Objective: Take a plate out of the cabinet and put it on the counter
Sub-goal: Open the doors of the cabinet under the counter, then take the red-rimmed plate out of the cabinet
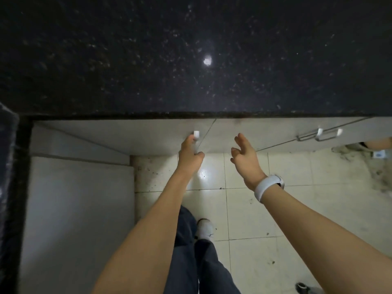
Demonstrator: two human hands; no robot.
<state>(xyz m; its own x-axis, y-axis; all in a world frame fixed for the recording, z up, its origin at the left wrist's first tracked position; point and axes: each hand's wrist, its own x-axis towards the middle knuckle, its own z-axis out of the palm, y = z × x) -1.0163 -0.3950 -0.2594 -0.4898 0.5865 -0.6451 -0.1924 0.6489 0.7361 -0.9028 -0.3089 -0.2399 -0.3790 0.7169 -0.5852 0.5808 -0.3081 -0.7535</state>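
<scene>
A black speckled stone counter [191, 60] fills the upper half of the head view. Below its front edge run the white cabinet doors [131, 136], all closed. My left hand [189, 153] reaches to the white handle [196, 135] of the middle door, fingers curled at it. My right hand [244, 153], with a white watch on its wrist, hovers open just to the right, in front of the neighbouring door [244, 132], touching nothing. No plate is in view.
Another pair of handles [328, 132] sits on the doors at the right. A white cabinet side [80, 209] stands at my left. Cream floor tiles [275, 209] lie below, dirty at the far right. My legs and a white shoe [204, 229] are beneath me.
</scene>
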